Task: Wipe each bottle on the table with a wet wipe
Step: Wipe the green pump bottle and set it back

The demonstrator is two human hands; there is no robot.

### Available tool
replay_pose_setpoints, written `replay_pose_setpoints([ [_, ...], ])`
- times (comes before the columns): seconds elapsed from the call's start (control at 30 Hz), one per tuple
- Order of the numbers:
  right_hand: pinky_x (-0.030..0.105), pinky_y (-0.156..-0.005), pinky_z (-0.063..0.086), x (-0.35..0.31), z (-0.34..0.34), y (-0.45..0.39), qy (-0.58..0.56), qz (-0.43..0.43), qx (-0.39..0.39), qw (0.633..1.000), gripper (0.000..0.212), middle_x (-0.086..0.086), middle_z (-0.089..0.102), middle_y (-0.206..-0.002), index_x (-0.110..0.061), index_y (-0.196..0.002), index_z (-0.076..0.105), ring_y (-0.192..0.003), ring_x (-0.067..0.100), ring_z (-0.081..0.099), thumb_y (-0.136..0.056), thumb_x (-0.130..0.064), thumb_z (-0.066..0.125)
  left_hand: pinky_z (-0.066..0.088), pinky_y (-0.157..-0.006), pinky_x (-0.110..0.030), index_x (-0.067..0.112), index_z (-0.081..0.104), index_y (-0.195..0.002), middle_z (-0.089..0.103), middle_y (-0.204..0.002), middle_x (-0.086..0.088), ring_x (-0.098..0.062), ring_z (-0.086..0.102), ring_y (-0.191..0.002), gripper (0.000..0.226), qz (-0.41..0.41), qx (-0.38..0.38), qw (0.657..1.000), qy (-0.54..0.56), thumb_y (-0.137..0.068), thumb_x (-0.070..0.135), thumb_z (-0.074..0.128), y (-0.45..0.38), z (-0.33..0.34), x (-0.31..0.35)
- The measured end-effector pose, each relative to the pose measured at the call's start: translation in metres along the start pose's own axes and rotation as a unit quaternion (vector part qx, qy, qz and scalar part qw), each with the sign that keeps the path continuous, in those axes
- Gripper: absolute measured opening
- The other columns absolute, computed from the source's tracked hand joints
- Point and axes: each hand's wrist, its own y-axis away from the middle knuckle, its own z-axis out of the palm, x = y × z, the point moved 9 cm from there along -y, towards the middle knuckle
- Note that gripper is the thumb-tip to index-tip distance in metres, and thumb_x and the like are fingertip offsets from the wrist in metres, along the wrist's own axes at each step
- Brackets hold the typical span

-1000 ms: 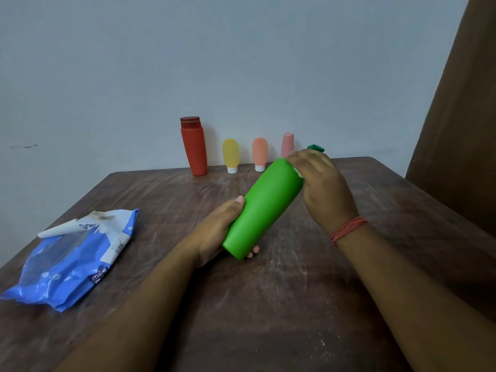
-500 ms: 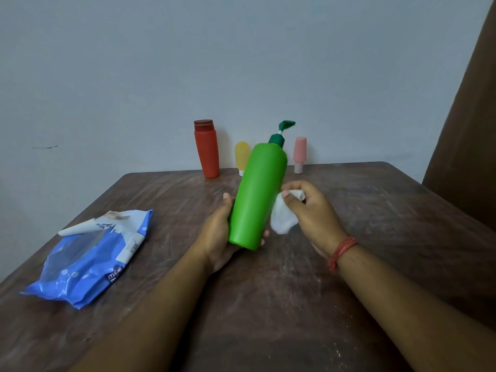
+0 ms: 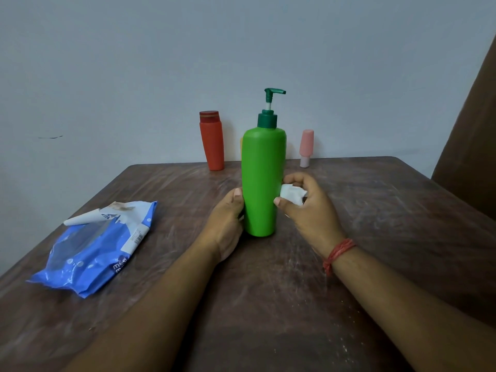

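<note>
A tall green pump bottle point(image 3: 261, 181) stands upright on the brown table point(image 3: 268, 304) in the middle of the view. My left hand point(image 3: 226, 224) grips its lower left side, thumb up along the wall. My right hand point(image 3: 308, 208) holds a crumpled white wet wipe point(image 3: 291, 194) against the bottle's right side. At the table's far edge stand a red bottle point(image 3: 212, 142) and a small pink bottle point(image 3: 306, 147). A sliver of a yellow bottle point(image 3: 241, 145) peeks out behind the green one.
A blue wet-wipe pack point(image 3: 94, 248) lies on the table's left side with its flap peeled open. A pale wall runs behind the table. A brown surface point(image 3: 472, 124) rises at the right edge.
The green bottle went from tilted in the air to upright on the table. My right hand slid with the wipe from the bottle's top down to its right side.
</note>
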Motion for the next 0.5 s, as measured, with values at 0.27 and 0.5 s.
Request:
replay_pose_setpoints([
  [0.27, 0.028, -0.072, 0.054, 0.002, -0.001, -0.001, 0.014, -0.004, -0.020, 1.000, 0.022, -0.008, 0.068, -0.094, -0.029, -0.097, 0.063, -0.087, 0.013, 0.066, -0.086, -0.012, 0.072, 0.054, -0.099, -0.039, 0.013, 0.068, -0.112, 0.077, -0.109, -0.006, -0.023, 0.069, -0.110, 0.031, 0.001, 0.035, 0.999, -0.039, -0.111, 0.018, 0.037, -0.001, -0.010, 0.001],
  [0.5, 0.020, -0.071, 0.052, 0.007, -0.005, -0.005, 0.059, -0.005, -0.050, 0.997, 0.014, -0.007, 0.069, -0.090, -0.025, -0.092, 0.065, -0.087, 0.012, 0.066, -0.087, -0.013, 0.070, 0.056, -0.092, -0.044, 0.011, 0.063, -0.114, 0.072, -0.110, -0.011, -0.032, 0.068, -0.107, 0.045, 0.039, 0.059, 0.972, -0.222, -0.093, -0.020, 0.037, -0.001, -0.019, 0.008],
])
